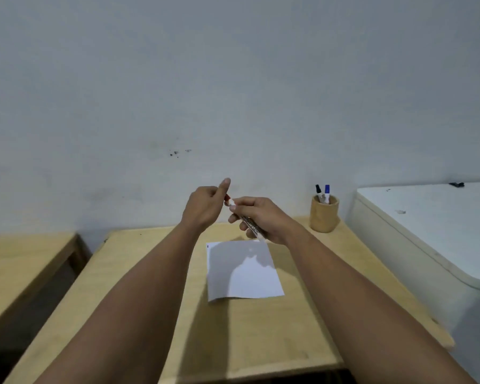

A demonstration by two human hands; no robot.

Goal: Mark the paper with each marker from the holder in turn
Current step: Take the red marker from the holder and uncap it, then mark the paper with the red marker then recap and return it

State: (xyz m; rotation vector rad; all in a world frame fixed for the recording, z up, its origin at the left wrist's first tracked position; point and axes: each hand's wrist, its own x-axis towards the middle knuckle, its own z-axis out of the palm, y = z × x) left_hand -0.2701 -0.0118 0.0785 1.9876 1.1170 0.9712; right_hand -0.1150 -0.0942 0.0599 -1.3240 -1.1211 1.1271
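Note:
A white sheet of paper (243,270) lies on the wooden table (261,328), with a small dark mark at its far left corner. Above it my right hand (263,220) grips the white barrel of a red marker (251,225), held slanting. My left hand (205,206) pinches the marker's red cap (227,198) at the upper end, thumb raised. A tan round holder (324,216) stands at the table's far right and holds a black marker (319,192) and a blue marker (327,193), both upright.
A white chest-like appliance (427,231) stands close to the table's right side. A second wooden table (20,273) is at the left, across a dark gap. A plain grey wall rises right behind the table.

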